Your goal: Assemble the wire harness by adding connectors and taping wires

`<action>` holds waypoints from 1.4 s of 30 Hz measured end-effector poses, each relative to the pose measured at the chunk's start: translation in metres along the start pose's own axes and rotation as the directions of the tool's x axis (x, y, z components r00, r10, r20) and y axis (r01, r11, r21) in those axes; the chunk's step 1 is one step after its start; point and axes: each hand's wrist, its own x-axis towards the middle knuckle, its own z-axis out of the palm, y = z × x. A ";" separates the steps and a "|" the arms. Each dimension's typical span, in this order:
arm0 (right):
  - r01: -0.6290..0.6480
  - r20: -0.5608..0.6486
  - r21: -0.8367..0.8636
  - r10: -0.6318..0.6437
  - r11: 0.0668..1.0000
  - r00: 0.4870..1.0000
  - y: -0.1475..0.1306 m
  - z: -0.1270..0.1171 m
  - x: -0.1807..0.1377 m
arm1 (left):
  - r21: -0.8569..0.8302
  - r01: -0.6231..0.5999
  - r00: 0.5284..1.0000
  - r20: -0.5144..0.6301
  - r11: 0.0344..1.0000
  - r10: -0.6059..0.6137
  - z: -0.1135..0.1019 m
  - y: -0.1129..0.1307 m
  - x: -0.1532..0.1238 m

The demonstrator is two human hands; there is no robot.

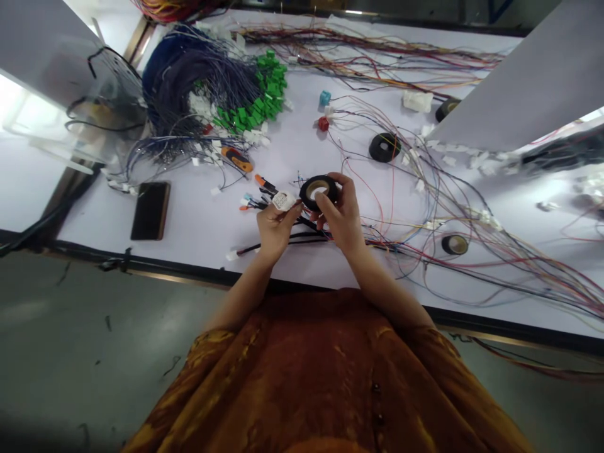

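Note:
My right hand point(340, 217) grips a roll of black tape point(319, 190) above the white table point(198, 220), fingers curled round its rim. My left hand point(274, 225) is closed on a bundle of black-wrapped wires point(302, 238) and pinches a white connector point(284, 200) just left of the roll. The two hands are close together, nearly touching. Short wires with coloured ends point(250, 202) stick out to the left of the connector.
A dark phone point(150, 210) lies at the left. More tape rolls point(384, 146) point(455, 244) sit among loose coloured wires point(472, 207) on the right. Green connectors point(264, 94) and blue-black wire bundles point(198, 82) pile up at the back left. Grey panels stand at both sides.

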 end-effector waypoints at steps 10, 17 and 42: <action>-0.010 -0.015 0.017 0.010 1.000 1.000 0.000 -0.002 -0.012 | 0.039 -0.057 0.998 0.010 0.998 0.056 0.000 -0.006 0.002; -0.083 0.092 0.081 0.076 0.993 0.993 0.004 -0.013 -0.010 | 0.013 0.018 0.999 0.038 1.000 -0.019 -0.005 0.000 0.008; -0.164 0.053 0.154 0.158 0.974 0.986 0.020 -0.031 0.036 | -0.091 0.190 0.976 0.125 0.978 -0.178 -0.022 -0.020 0.024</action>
